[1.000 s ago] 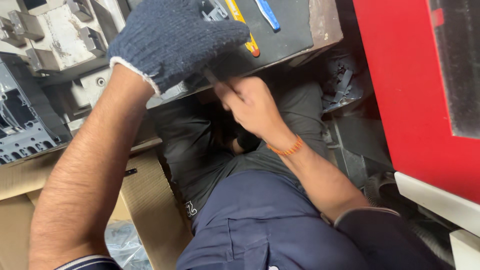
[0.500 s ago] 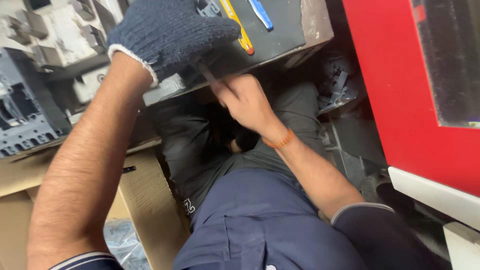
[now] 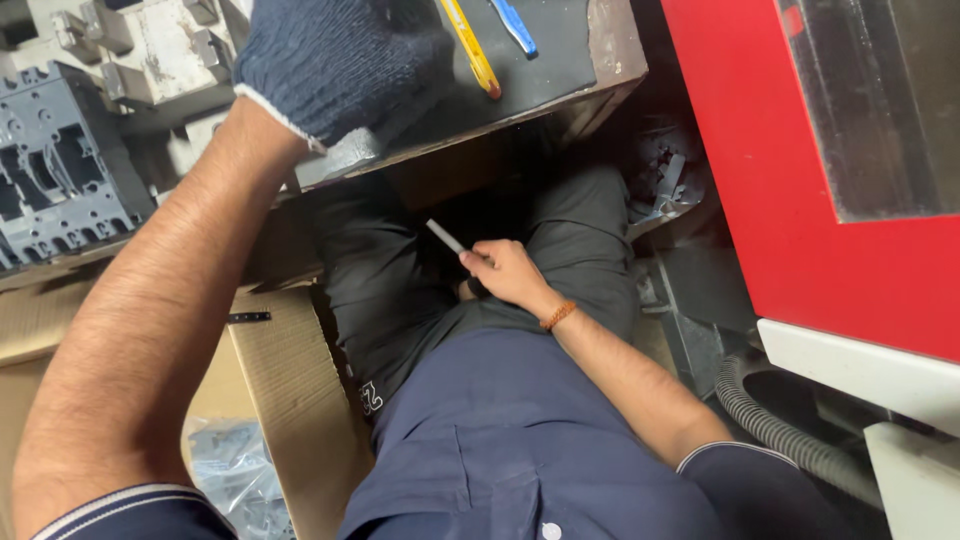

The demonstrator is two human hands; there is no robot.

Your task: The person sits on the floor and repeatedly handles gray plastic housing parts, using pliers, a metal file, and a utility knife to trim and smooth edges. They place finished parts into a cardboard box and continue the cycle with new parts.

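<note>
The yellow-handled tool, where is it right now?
In the head view, the yellow-handled tool lies at top centre on the dark work surface, just right of the gloved left hand and left of a blue-handled tool.

The left hand (image 3: 340, 60) wears a knitted dark blue cloth glove with a coarse, matt weave and a white cuff. The bare right hand (image 3: 505, 275) holds a thin strip (image 3: 446, 237) with a pale, smooth, metallic look. At 12 o'clock, the tabletop (image 3: 560, 70) is dark and matt with worn, rough edges. At 9 o'clock sit grey moulded plastic housings (image 3: 60, 170), dull-surfaced. The red machine panel (image 3: 760, 160) at 3 o'clock looks glossy. Brown cardboard (image 3: 290, 400) at 7 o'clock is matt.
</note>
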